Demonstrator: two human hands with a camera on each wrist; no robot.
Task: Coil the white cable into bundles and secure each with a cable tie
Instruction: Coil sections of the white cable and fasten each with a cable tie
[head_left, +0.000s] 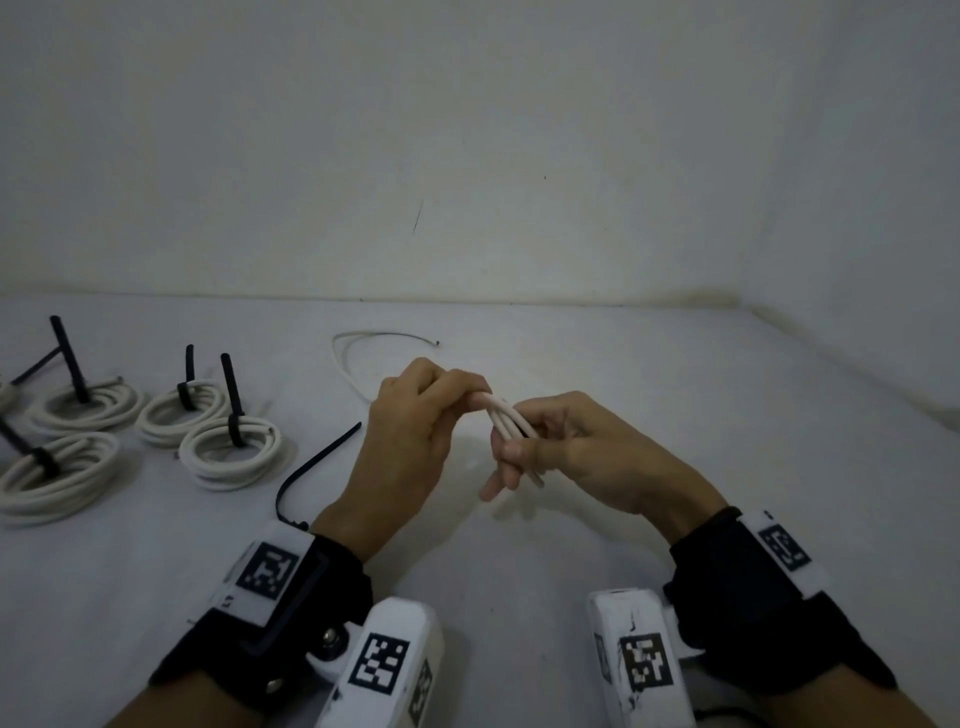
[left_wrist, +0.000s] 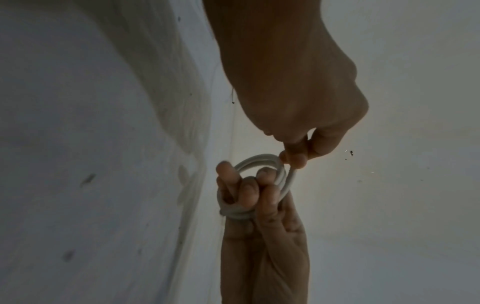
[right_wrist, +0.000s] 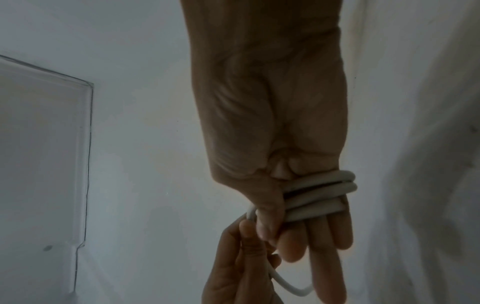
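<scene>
Right hand (head_left: 566, 457) wound in several turns of round white plastic cable (head_left: 511, 423), thumb clamping them, left hand (head_left: 415, 431) pinching the free strand above the table: best kept taut, turns snug, black cable tie (head_left: 317, 465) near.

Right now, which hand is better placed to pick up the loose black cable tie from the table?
Probably the left hand: the loose cable tie lies just beside it, and it only pinches the cable's free end. The right hand has the coil wrapped around its fingers.
</scene>
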